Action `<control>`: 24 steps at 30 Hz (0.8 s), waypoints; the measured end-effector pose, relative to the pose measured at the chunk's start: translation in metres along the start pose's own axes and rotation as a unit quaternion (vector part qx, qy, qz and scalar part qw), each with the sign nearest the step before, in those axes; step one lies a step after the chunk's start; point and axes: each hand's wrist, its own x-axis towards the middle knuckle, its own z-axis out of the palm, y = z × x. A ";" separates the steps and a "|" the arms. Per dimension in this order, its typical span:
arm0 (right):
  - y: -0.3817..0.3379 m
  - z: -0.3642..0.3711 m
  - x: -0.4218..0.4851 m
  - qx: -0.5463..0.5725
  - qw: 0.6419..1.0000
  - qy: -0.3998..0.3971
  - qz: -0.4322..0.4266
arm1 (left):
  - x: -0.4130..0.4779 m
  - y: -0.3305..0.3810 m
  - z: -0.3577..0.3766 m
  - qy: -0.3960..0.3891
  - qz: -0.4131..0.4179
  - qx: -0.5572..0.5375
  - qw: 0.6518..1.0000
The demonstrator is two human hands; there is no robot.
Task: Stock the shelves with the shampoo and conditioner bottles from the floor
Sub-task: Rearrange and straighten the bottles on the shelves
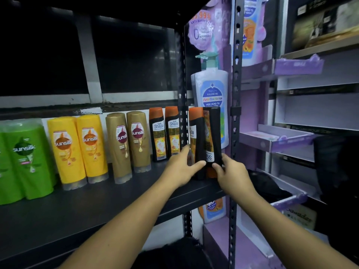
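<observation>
A black shelf (81, 210) carries a row of bottles: green Sunsilk (25, 158), two yellow Sunsilk (77, 148), two brown Sunsilk (128, 142) and two black Shayla bottles with orange caps (166, 133). At the shelf's right end both hands hold black Shayla bottles. My left hand (181, 168) grips an upright one (194, 133). My right hand (232, 176) grips an upside-down one (211, 136), its orange cap at the bottom. The two held bottles touch each other.
A perforated black upright (236, 113) bounds the shelf on the right. Behind it stands a purple cardboard display with a large white pump bottle (213, 94) and purple trays (281, 140). Dark items lie low at the right. The shelf's front half is bare.
</observation>
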 end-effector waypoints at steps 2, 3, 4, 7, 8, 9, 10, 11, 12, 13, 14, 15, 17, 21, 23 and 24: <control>0.006 -0.003 -0.007 -0.002 1.000 0.002 0.003 | -0.005 -0.004 -0.001 -0.024 0.001 0.044 0.999; 0.009 -0.004 -0.012 -0.001 1.000 0.013 0.001 | -0.008 -0.007 -0.002 -0.034 0.001 0.065 0.997; 0.012 -0.004 -0.018 0.001 1.000 0.026 -0.004 | -0.012 -0.010 -0.004 -0.043 0.001 0.084 0.996; 0.015 -0.003 -0.032 0.006 0.997 0.053 -0.058 | -0.029 -0.019 -0.014 -0.075 -0.008 0.132 0.988; 0.013 -0.001 -0.035 0.009 0.995 0.046 -0.088 | -0.035 -0.022 -0.019 -0.081 -0.008 0.145 0.986; 0.010 0.001 -0.036 0.011 0.993 0.027 -0.117 | -0.040 -0.025 -0.025 -0.087 -0.008 0.159 0.983; 0.004 0.003 -0.036 0.008 0.989 -0.001 -0.145 | -0.046 -0.028 -0.032 -0.092 -0.007 0.171 0.981; -0.004 0.005 -0.036 0.002 0.984 -0.037 -0.173 | -0.051 -0.031 -0.039 -0.097 -0.009 0.182 0.978; -0.013 0.009 -0.035 -0.003 0.977 -0.077 -0.197 | -0.056 -0.033 -0.047 -0.104 -0.010 0.194 0.976; -0.021 0.015 -0.033 -0.009 0.969 -0.120 -0.214 | -0.061 -0.036 -0.056 -0.112 -0.013 0.204 0.972; -0.030 0.022 -0.030 -0.018 0.961 -0.162 -0.224 | -0.066 -0.039 -0.065 -0.120 -0.015 0.214 0.969; -0.038 0.029 -0.027 -0.033 0.953 -0.201 -0.225 | -0.071 -0.043 -0.074 -0.127 -0.020 0.223 0.966; -0.056 0.042 -0.022 -0.067 0.935 -0.274 -0.215 | -0.079 -0.053 -0.093 -0.142 -0.032 0.232 0.962; -0.090 0.062 -0.014 -0.107 0.905 -0.357 -0.204 | -0.095 -0.074 -0.124 -0.151 -0.054 0.233 0.959; -0.101 0.072 -0.010 -0.130 0.895 -0.375 -0.203 | -0.103 -0.082 -0.135 -0.144 -0.062 0.236 0.959; -0.105 0.077 -0.008 -0.136 0.891 -0.384 -0.202 | -0.106 -0.086 -0.139 -0.139 -0.068 0.234 0.960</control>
